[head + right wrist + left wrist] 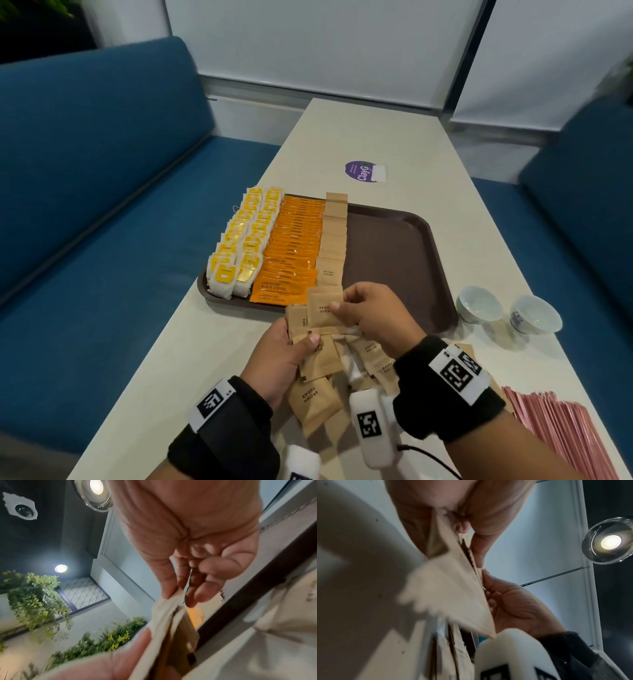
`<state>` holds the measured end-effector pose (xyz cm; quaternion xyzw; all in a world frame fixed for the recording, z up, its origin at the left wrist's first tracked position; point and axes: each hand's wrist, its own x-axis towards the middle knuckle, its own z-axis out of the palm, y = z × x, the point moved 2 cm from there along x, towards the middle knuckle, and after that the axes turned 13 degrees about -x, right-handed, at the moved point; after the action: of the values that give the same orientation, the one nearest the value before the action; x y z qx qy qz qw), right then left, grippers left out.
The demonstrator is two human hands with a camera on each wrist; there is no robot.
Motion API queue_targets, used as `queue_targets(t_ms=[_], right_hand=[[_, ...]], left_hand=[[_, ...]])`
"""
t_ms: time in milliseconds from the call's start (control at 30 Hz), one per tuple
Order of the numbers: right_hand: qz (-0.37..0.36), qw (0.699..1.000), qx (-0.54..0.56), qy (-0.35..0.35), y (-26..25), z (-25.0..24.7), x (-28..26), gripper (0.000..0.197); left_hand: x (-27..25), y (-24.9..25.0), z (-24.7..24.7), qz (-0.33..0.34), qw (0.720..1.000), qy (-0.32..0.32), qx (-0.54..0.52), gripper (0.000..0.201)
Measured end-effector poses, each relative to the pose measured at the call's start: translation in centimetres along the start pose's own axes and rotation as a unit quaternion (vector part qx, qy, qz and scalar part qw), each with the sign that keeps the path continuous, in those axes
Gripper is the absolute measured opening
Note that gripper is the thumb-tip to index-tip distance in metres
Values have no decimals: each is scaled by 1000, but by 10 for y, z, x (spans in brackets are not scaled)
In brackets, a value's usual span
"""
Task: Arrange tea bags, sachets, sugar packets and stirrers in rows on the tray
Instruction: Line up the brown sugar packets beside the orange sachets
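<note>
Closest to the person, loose brown sugar packets [317, 401] are lying in a heap on the pale table [404, 137], just short of the tray. To the right of the heap, a bundle of pink stirrers [561, 431] is lying near the table's edge.

Above the heap both hands are working together. The left hand [277, 363] is gripping a small stack of brown packets [298, 323], thumb pressing on top and fingers curling underneath. The right hand [373, 317] is pinching the top packet [323, 310] of that stack between thumb and fingers; the right wrist view is showing the thumb on the packet's edge [171, 599].

Just beyond the hands, the brown tray [394, 253] is sitting across the table. On its left side, two rows of yellow-tagged tea bags [239, 246] are standing next to a row of orange coffee sachets [293, 246], and a row of brown sugar packets [334, 236] is running beside those. The right part of the tray is showing bare.

Off the tray's right corner, two small white cups [510, 313] are standing side by side. Farther up the table a purple round sticker [361, 172] is lying flat, and blue benches [102, 192] are flanking the table.
</note>
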<state>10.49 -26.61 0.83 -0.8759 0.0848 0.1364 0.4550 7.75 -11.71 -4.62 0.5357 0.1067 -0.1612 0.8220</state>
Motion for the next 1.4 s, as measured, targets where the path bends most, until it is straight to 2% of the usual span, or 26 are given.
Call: queue_targets(t_ms=[133,300,400,900,1067,1233,1300,1400], right_hand=[[42,998,43,22,-7,-19,13,5],[98,995,14,10,-10,-22,44,15],[134,991,-17,3,-10,-14,62,14],[208,973,-100,14,-4,3,99,25],[191,979,-72,19,-4,-1,90,14],[53,997,-17,54,-10,-15,56,12],[9,1000,-11,19,-14,-15,38,14],[-5,999,-13,-36,-14,-9,10,26]], left_hand=[[4,8,-8,0,1000,18,-3,27],[10,14,-18,-4,999,36,-19,26],[13,16,-21,3,999,32,-12,24],[20,16,-28,4,999,33,-16,24],[20,13,-22,0,999,33,-17,26],[14,15,-16,11,1000,14,-11,25],[11,15,-12,14,1000,3,-14,25],[8,13,-5,22,999,-10,-20,27]])
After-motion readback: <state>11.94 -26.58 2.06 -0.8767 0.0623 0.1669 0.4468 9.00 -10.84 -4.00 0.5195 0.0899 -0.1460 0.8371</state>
